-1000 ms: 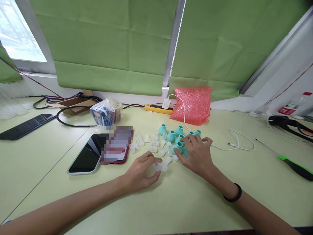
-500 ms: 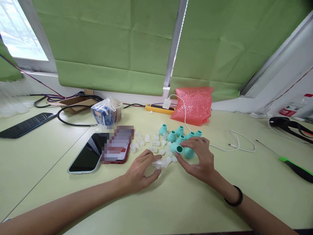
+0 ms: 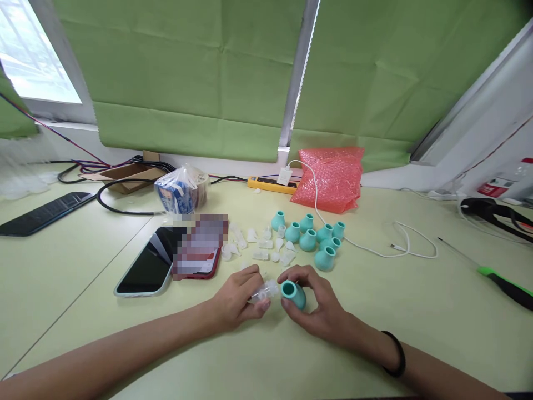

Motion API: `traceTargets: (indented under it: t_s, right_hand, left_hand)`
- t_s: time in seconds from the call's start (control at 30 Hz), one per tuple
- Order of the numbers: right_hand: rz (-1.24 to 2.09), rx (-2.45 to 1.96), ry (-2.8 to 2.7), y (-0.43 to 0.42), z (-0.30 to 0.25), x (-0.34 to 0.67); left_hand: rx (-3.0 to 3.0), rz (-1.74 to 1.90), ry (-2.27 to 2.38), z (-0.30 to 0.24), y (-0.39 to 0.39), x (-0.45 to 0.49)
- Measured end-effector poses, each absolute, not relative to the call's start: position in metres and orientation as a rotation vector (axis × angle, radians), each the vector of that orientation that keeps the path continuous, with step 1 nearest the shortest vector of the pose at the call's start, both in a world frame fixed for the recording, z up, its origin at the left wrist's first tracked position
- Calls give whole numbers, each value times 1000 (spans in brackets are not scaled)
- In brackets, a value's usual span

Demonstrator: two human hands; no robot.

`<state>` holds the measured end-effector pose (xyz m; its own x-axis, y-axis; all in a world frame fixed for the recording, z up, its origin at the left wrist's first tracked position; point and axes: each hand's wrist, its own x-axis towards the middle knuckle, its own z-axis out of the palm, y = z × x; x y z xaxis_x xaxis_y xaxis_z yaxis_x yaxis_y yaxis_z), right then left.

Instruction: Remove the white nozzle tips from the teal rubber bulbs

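Note:
Between the thumb and fingers of my left hand point(image 3: 244, 294) is a clear plastic tube piece point(image 3: 266, 290), its free end turned to the right. My right hand point(image 3: 316, 297) grips a teal rubber bulb point(image 3: 296, 295) by its sides, with the round mouth tilted towards the tube piece. A narrow gap seems to separate the two parts. Beyond my hands stand several more teal bulbs point(image 3: 307, 240), mouths up. To their left lie loose translucent plastic pieces point(image 3: 261, 255), some tubular and some cone-shaped.
Two phones, one dark-screened point(image 3: 147, 264) and one red-cased point(image 3: 208, 255), lie left of the pieces. Behind are a yellow power strip point(image 3: 270, 185), red bubble wrap point(image 3: 328, 180) and a bagged blue pack point(image 3: 177, 194). A white cable point(image 3: 375, 253) and a green-black screwdriver point(image 3: 503, 283) lie at right.
My right hand has brought one teal bulb out of the group, towards me and slightly left. My left hand has closed on the clear tube piece and moved it slightly nearer me.

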<state>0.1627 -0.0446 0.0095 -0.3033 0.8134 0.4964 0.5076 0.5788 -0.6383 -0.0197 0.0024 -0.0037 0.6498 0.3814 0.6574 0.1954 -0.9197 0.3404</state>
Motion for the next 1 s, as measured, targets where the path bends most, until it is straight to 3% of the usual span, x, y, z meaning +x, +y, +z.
traceTargets:
  t_s: [0.17, 0.57, 0.77, 1.0]
  right_hand:
    - [170, -975, -2024, -38, 10, 163]
    - [377, -941, -2135, -34, 10, 169]
    - [716, -1131, -2012, -38, 7, 163]
    - [1443, -1237, -1660, -37, 17, 160]
  left_hand:
    - [2679, 912, 464, 0, 1, -21]
    - [2583, 309, 537, 12, 0, -20]
    - [2665, 286, 552, 15, -2, -19]
    - [2664, 456, 426, 15, -5, -20]
